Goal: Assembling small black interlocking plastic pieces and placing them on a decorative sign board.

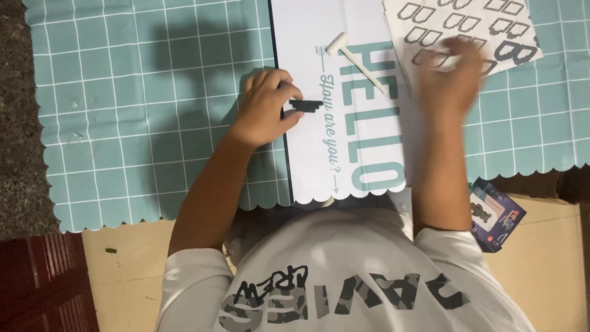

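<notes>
Far left: dark speckled floor [15,123], red tile [43,283] at bottom corner. Teal grid mat [123,123] is laid over tan cardboard [123,270]. Left hand [265,107] is curled, a small black piece [305,104] pinched at the fingertips, over the edge of a white lettered sheet [307,166]. A white mallet [356,60] is lying on that sheet. Right hand [452,77] is blurred over the parts sheet [479,24]; grip cannot be told. Small dark box [495,218] at right on the cardboard.
</notes>
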